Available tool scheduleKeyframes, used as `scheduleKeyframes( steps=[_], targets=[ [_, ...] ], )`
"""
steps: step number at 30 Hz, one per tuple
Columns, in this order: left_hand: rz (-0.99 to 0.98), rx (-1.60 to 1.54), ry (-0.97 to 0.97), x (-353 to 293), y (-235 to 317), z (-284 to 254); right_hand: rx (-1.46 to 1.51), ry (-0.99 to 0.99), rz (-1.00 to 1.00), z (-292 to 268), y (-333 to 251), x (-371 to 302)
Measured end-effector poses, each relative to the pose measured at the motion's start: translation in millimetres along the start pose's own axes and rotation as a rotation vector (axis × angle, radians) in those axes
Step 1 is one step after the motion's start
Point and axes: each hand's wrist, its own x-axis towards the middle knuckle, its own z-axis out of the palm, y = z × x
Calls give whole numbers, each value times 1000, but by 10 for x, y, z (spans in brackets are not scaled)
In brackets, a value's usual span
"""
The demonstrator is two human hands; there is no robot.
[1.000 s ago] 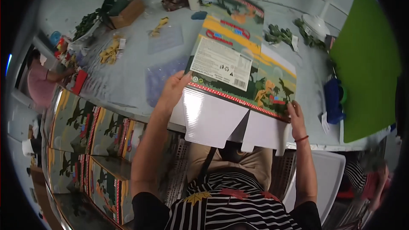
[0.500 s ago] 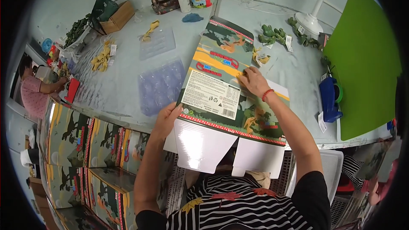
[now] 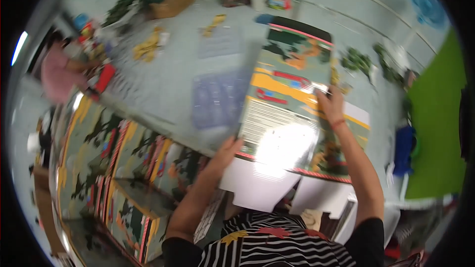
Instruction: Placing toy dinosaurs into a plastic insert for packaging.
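A flattened, printed cardboard box [image 3: 292,81] with green, yellow and orange dinosaur pictures lies tilted in front of me, its white flaps [image 3: 260,180] hanging over the table's near edge. My left hand [image 3: 225,155] grips its lower left edge, thumb on top and the other fingers mostly hidden beneath. Higher up, my right hand [image 3: 332,106] is bent around the fold on the box's right side, fingertips against the printed panel. Strong glare covers part of the pale text panel. Left of the box lies a clear moulded plastic tray [image 3: 217,99].
Yellow toy figures [image 3: 148,44] and green ones [image 3: 357,62] lie on the table. Printed boxes [image 3: 133,168] are stacked at lower left. A green board [image 3: 435,123] stands at right beside a blue tape dispenser [image 3: 404,151]. A person in pink [image 3: 64,71] sits far left.
The view has swung, so the scene appears shifted right and is blurred. The box is tipped differently, with glare now on its panel. Both hands stay on it; the right fingers are more bent.
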Motion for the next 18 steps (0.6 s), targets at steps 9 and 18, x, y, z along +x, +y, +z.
scheduleKeyframes(
  steps=[9,18],
  targets=[
    [79,-315,-227,153,-353,-178,49,-544,230,-517,-334,441],
    [28,-206,6,-426,977,98,467,-557,246,-936,-605,663]
  ],
)
